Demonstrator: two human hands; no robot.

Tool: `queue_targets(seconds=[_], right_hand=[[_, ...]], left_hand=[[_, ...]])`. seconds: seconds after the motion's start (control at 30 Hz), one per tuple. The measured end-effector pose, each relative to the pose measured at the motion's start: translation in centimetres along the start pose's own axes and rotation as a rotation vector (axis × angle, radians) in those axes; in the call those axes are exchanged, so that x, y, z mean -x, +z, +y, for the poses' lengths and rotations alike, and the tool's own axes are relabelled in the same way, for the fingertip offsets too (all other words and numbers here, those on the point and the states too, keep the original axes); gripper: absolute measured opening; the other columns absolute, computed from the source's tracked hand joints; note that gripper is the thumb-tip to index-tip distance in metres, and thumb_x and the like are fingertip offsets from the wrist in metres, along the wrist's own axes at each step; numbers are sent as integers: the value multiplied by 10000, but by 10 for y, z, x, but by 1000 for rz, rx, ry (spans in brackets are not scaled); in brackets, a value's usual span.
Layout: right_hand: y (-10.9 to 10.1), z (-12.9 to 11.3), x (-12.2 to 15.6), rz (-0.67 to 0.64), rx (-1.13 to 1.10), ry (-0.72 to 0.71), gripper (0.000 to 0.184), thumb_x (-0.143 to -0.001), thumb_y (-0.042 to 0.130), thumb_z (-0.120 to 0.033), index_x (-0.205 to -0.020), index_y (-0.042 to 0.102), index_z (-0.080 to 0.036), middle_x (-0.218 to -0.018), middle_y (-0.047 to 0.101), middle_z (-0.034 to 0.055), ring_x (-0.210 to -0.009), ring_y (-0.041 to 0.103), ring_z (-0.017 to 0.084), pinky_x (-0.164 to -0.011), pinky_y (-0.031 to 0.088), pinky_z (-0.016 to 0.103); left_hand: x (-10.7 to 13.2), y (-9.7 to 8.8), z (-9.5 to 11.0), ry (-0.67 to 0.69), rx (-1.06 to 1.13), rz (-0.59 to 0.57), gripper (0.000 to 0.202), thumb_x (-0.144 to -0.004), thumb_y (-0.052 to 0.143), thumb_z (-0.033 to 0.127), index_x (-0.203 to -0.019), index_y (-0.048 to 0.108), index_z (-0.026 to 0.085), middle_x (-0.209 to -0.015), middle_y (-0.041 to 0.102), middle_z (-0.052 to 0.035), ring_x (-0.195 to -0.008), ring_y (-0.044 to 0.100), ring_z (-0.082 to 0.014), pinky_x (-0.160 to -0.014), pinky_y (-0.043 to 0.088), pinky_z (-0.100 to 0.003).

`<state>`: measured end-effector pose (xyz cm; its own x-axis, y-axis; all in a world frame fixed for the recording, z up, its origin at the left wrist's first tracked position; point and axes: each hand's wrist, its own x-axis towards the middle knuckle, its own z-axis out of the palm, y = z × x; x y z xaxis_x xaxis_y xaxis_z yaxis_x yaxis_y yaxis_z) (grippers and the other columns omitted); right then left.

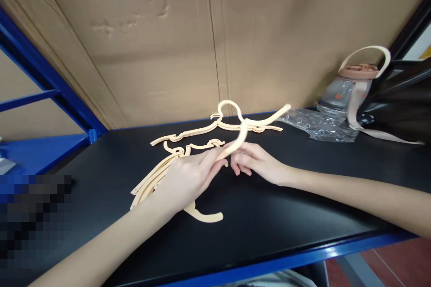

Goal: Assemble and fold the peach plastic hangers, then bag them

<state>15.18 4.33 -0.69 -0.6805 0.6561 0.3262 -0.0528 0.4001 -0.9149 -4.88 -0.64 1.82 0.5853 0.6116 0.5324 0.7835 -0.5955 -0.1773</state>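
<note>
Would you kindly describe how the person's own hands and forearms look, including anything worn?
The ungloved left hand and ungloved right hand join bare forearms; no sleeve, watch or bracelet shows. No ring shows either, though some fingers are partly hidden.

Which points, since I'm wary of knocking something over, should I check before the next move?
1. Left hand gripping a hanger: ok.
2. Right hand touching that hanger: cannot tell; its fingers are curled close by.
3. Pile of hangers fully in view: not ok; the left hand hides part of it.
4. Bottle upright: ok.
5. Clear plastic wrap apart from both hands: ok.
</note>
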Motion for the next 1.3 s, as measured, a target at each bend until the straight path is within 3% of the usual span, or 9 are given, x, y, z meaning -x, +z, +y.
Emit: queue_targets(seconds=[0.1,0.2,0.3,0.43,0.67,0.87,1.03,1.17,1.3], right_hand=[[-3,2,-3,-38,-143,77,348,-926,470,-462,-1043,582,-154,-626,565,-34,-471,465,73,-456,326,211],[-5,5,-7,-16,-175,124,350,-927,467,-460,-923,610,-142,-634,619,-6,-452,527,80,-445,335,212],[-8,9,-11,136,-191,134,362,-903,502,-468,-957,631,-134,-698,665,27,-497,587,99,-460,372,213],[-14,10,-14,331,-240,125,371,-846,592,-466,-1020,650,-144,-806,692,60,-610,624,122,-513,428,224],[-15,11,-14,360,-254,115,293,-801,665,-403,-975,667,-168,-807,672,33,-631,594,106,-537,436,223],[-13,11,-16,376,-203,106,213,-724,735,-349,-792,662,-160,-657,601,-19,-544,521,84,-522,422,233],[-14,12,-15,409,-193,135,311,-713,730,-372,-941,680,-167,-706,635,-9,-529,532,88,-505,426,244],[-16,15,-15,356,-172,159,321,-752,704,-379,-993,678,-168,-811,696,31,-525,560,88,-535,459,259],[-17,16,-14,355,-164,132,273,-758,710,-326,-978,668,-170,-795,684,17,-583,587,96,-560,463,244]], left_hand=[[-2,-1,4,56,89,-31,325,-1004,326,336,-966,604,173,-708,689,-6,-565,630,-130,-533,412,-223],[-4,1,1,-46,166,-105,302,-991,344,362,-1108,568,196,-783,701,-12,-632,650,-151,-542,441,-231],[-4,11,-11,-158,215,-129,277,-978,370,312,-1181,534,219,-1006,689,-43,-856,659,-189,-671,503,-283],[-3,29,-35,-245,373,-57,308,-959,398,245,-1249,498,215,-1180,630,-63,-1051,604,-187,-854,517,-347],[-5,20,-40,109,131,-267,336,-895,483,80,-1152,634,235,-1301,562,-84,-1247,465,-256,-964,467,-422],[-5,11,-29,205,3,-303,570,-789,437,-107,-1212,573,250,-1269,578,-72,-1214,504,-249,-932,476,-402],[-2,15,-30,247,7,-267,415,-826,453,-58,-1112,598,206,-1242,600,-75,-1165,535,-237,-932,464,-385],[-6,13,-27,139,102,-170,262,-912,432,69,-1083,597,178,-1178,633,-90,-1114,556,-243,-933,452,-401],[-9,1,-23,-195,422,-64,233,-986,350,248,-1075,560,204,-1061,656,-50,-975,605,-185,-836,483,-328]])
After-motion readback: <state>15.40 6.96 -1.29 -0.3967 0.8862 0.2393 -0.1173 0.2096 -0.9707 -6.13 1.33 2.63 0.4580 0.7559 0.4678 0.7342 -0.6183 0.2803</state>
